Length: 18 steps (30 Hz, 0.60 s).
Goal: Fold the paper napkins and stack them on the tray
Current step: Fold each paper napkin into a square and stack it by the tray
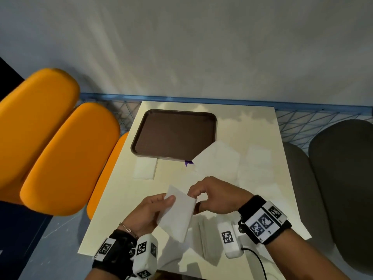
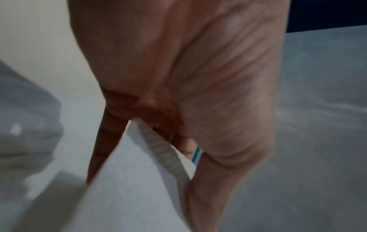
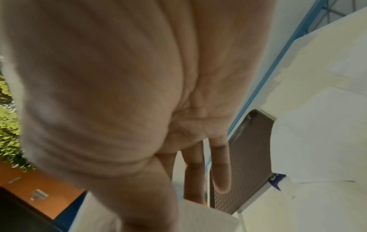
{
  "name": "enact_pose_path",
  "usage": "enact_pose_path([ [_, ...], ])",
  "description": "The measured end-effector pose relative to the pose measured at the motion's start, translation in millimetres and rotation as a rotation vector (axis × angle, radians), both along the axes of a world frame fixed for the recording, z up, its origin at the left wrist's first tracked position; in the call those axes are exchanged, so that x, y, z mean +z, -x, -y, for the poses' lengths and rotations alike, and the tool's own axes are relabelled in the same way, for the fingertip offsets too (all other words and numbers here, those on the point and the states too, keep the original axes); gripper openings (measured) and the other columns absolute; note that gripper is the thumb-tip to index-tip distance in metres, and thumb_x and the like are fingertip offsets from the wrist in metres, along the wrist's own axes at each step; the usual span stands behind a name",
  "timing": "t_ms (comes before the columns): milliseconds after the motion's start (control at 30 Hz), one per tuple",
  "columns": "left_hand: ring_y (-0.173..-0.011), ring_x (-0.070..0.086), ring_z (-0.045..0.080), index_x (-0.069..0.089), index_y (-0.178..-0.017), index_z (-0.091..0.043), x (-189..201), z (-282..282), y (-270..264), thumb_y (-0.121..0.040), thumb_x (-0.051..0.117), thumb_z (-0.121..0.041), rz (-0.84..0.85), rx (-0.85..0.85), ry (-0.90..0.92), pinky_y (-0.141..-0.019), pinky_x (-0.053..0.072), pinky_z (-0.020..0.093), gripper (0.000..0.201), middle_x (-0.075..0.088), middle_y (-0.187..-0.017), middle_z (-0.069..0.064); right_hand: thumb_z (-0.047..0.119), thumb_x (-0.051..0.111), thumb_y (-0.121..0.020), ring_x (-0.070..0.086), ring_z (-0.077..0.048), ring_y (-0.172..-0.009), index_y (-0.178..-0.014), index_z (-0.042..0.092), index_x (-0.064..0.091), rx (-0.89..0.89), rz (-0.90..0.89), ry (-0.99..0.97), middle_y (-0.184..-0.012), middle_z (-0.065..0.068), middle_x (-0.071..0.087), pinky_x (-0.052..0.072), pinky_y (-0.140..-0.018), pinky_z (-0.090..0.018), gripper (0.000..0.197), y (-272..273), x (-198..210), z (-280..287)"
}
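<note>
Both hands work one white paper napkin [image 1: 178, 213], held in the air above the near edge of the cream square desk [image 1: 252, 126]; left hand [image 1: 149, 212] lies under and left of it, thumb curled over the upper left corner, fingers behind the sheet; the left wrist view shows the paper edge clamped between thumb and fingers; right hand [image 1: 215, 196] sits at the napkin's upper right corner, fingers curled in; the head view reads as a pinch on that corner, though the contact itself is hidden behind the knuckles; napkin's long axis runs from far-left to near-right, tilted, lower end hanging free toward the person; judgement: mid-fold, sheet not yet creased flat

Dark brown rectangular plastic tray [image 1: 175, 134] stands at the far-left part of the desk, straight ahead of the hands, well apart, nothing stacked on it; left hand is slightly nearer its near edge; further white napkins: one loose sheet [image 1: 217, 158] overlapping the tray's near right corner, a folded one [image 1: 145, 168] just beside its near left edge
</note>
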<state>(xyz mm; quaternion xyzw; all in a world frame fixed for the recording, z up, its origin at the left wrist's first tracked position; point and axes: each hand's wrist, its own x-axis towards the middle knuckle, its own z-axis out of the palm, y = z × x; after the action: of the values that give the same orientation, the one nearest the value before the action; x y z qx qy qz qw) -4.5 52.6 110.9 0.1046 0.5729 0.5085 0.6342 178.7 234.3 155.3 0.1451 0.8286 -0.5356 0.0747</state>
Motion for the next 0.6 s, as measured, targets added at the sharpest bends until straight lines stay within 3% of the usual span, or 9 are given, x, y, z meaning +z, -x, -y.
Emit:
enact_pose_path([
  [67,-0.104,0.068,0.041,0.069,-0.122,0.009,-1.2,1.5,-7.9,-0.084,0.083,-0.035,0.041,-0.05,-0.03,-0.098,0.056,0.052,0.059,0.068,-0.12,0.031,0.012,0.082,-0.091,0.066,-0.006,-0.103,-0.099,0.022,0.082,-0.001,-0.098,-0.046,-0.11,0.014,0.076,0.05,-0.099,-0.026,0.013,0.8,1.2,3.5],
  [100,-0.114,0.065,0.049,0.066,-0.127,0.009,-2.1,1.8,-11.1,-0.083,0.084,-0.038,0.055,-0.073,-0.051,-0.108,0.049,0.061,0.067,0.064,-0.13,0.034,0.011,0.082,-0.09,0.063,-0.007,-0.105,-0.098,0.022,0.082,-0.004,-0.14,-0.078,-0.113,0.014,0.075,0.049,-0.098,-0.026,0.013,1.4,1.2,5.2],
  [133,-0.12,0.061,0.053,0.065,-0.129,0.01,-1.0,1.2,-13.6,-0.081,0.087,-0.042,0.068,-0.092,-0.069,-0.111,0.044,0.065,0.074,0.06,-0.135,0.036,0.01,0.083,-0.09,0.06,-0.007,-0.106,-0.098,0.021,0.082,-0.006,-0.171,-0.106,-0.115,0.015,0.074,0.047,-0.098,-0.025,0.014,1.7,1.8,6.1],
  [200,-0.109,0.068,0.048,0.07,-0.121,0.01,0.9,0.0,-13.0,-0.068,0.095,-0.047,0.078,-0.072,-0.079,-0.096,0.057,0.055,0.082,0.066,-0.126,0.034,0.011,0.084,-0.089,0.057,-0.008,-0.111,-0.096,0.022,0.083,-0.005,-0.202,-0.158,-0.119,0.017,0.071,0.046,-0.1,-0.026,0.014,1.8,4.7,6.8],
  [267,-0.096,0.072,0.038,0.072,-0.114,0.011,3.5,0.1,-7.1,-0.061,0.099,-0.043,0.076,-0.033,-0.089,-0.08,0.061,0.044,0.08,0.07,-0.116,0.032,0.016,0.085,-0.089,0.055,-0.008,-0.118,-0.091,0.024,0.083,0.005,-0.21,-0.229,-0.129,0.019,0.068,0.043,-0.105,-0.027,0.008,1.9,8.8,9.0],
  [367,-0.097,0.072,0.037,0.075,-0.109,0.008,15.0,0.7,4.2,-0.075,0.089,-0.028,0.007,0.019,-0.116,-0.085,0.061,0.044,0.052,0.072,-0.118,0.031,0.023,0.089,-0.086,0.044,0.001,-0.135,-0.088,0.031,0.08,-0.062,-0.143,-0.288,-0.147,0.028,0.056,0.036,-0.113,-0.02,0.012,-1.7,15.0,10.8],
  [433,-0.095,0.072,0.034,0.08,-0.102,0.003,26.3,1.1,12.8,-0.072,0.091,-0.029,-0.121,0.035,-0.121,-0.085,0.059,0.044,0.045,0.076,-0.111,0.025,0.032,0.094,-0.077,0.037,0.01,-0.14,-0.093,0.038,0.076,-0.114,-0.02,-0.249,-0.151,0.035,0.048,0.032,-0.115,-0.017,0.025,-7.7,25.0,10.9],
  [500,-0.091,0.073,0.034,0.081,-0.091,0.001,38.8,2.5,20.8,-0.069,0.097,-0.03,-0.289,0.06,-0.148,-0.08,0.06,0.042,0.041,0.078,-0.102,0.018,0.039,0.098,-0.069,0.047,0.011,-0.133,-0.101,0.038,0.076,-0.161,0.067,-0.122,-0.143,0.038,0.054,0.038,-0.11,-0.017,0.038,-12.3,36.4,13.3],
  [600,-0.093,0.073,0.036,0.083,-0.086,-0.003,55.2,5.8,31.2,-0.074,0.09,-0.025,-0.491,0.04,-0.217,-0.082,0.061,0.049,0.025,0.079,-0.099,0.011,0.032,0.094,-0.078,0.072,-0.005,-0.106,-0.099,0.028,0.081,-0.328,-0.043,0.093,-0.118,0.021,0.076,0.055,-0.101,-0.03,0.025,0.1,42.4,26.8],
])
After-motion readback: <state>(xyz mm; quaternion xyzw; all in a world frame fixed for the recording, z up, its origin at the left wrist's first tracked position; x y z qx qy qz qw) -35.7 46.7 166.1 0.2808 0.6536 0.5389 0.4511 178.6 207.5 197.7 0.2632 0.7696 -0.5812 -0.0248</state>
